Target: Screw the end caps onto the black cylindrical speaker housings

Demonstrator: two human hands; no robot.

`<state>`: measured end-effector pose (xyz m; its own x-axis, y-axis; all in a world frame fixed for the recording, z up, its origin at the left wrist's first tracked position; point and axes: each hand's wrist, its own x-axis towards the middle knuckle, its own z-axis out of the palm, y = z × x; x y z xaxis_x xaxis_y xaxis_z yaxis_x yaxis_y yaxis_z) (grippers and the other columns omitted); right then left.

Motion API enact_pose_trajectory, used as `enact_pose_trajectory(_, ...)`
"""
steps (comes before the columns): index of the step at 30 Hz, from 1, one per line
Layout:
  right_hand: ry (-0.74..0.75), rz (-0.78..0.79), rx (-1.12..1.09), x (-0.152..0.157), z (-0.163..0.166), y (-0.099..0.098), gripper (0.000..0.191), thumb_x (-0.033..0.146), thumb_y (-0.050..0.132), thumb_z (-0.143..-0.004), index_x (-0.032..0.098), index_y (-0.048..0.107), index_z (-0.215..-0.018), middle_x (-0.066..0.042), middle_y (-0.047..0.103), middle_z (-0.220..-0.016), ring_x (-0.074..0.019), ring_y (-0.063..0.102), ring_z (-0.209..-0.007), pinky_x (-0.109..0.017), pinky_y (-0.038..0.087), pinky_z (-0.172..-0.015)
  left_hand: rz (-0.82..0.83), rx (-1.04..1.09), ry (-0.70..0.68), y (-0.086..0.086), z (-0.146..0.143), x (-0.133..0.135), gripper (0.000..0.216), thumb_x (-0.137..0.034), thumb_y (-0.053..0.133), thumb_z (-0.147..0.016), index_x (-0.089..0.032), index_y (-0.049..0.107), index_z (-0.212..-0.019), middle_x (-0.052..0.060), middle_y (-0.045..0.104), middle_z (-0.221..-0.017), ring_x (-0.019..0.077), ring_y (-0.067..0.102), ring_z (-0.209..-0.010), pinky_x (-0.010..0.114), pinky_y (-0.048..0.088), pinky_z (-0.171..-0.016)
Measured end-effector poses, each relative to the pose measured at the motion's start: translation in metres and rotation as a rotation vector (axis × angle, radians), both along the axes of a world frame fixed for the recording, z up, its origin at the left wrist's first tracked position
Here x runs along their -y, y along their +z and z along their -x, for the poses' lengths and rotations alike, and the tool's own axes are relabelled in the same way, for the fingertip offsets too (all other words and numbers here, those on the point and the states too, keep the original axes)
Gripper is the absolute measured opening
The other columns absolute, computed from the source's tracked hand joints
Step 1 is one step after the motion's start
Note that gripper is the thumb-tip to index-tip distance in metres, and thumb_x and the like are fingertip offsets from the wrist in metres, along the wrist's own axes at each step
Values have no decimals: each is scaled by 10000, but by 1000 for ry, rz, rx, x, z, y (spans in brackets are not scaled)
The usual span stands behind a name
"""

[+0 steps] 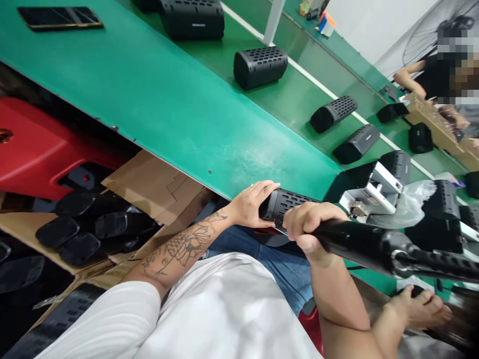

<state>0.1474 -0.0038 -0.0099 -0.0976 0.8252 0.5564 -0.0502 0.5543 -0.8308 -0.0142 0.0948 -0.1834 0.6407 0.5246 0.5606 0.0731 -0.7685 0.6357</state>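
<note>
A black speaker with a slotted grille (pixel 290 198) lies at the near edge of the green bench. My left hand (pixel 251 203) grips its left end, thumb and fingers around the end cap. My right hand (pixel 316 227) is wrapped round a black electric screwdriver (pixel 355 242), whose cable runs off to the right. The driver's tip points at the speaker; my fingers hide whether it touches. Just beyond the speaker stands a black-and-white metal fixture (pixel 374 189) with a clear plastic bag (pixel 415 204) beside it.
More speakers (pixel 260 67) stand along the line behind the green bench (pixel 149 99). A phone (pixel 62 19) lies at far left. Cartons of black parts (pixel 75 234) and a red stool (pixel 45 144) are below left. A co-worker's hand (pixel 422 306) is at lower right; another person (pixel 430 75) works across.
</note>
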Motion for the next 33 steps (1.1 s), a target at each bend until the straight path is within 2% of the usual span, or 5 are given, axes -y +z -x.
enact_pose_trajectory(12, -129, 2, -161, 41, -109, 41, 359, 523, 895, -985, 292, 633, -902, 137, 505, -515, -91, 381, -249, -273, 493, -373, -131, 21, 476, -24, -15, 148, 1177, -866, 817, -940, -237, 358, -1822, 259, 693, -1496, 471, 748, -1333, 622, 662, -1063)
enact_pose_trajectory(21, -1333, -216, -142, 19, -201, 36, 279, 397, 873, -778, 258, 660, -893, 81, 583, -557, -166, 542, -424, -311, 496, -423, -428, -79, -259, 1, 4, 102, 701, -340, 792, -917, -181, 661, -1586, 198, 727, -1295, 291, 697, -904, 437, 642, -725)
enact_pose_trajectory(27, -1313, -182, -110, -3, -226, -1, 278, 441, 813, -820, 247, 616, -850, 69, 571, -555, -155, 548, -406, -311, 493, -422, -680, -187, -595, 73, -26, 65, 399, -236, 737, -1023, -214, 775, -1420, 179, 772, -1489, 325, 729, -1339, 479, 606, -1219)
enact_pose_trajectory(30, -1251, -144, -78, -1, -227, -10, 251, 387, 819, -819, 241, 617, -789, 45, 587, -537, -161, 561, -395, -308, 492, -418, -694, -405, -704, 111, -64, 37, 864, -252, 896, -874, -285, 620, -1691, 166, 576, -1812, 390, 512, -1704, 559, 405, -1431)
enact_pose_trajectory(33, -1212, -151, -87, 3, -224, -12, 297, 405, 855, -817, 245, 611, -761, 46, 595, -525, -166, 573, -383, -310, 516, -414, -580, -682, -737, 128, -100, 17, 1076, -457, 992, -790, -222, 564, -1749, 222, 750, -1553, 440, 721, -1412, 578, 520, -1261)
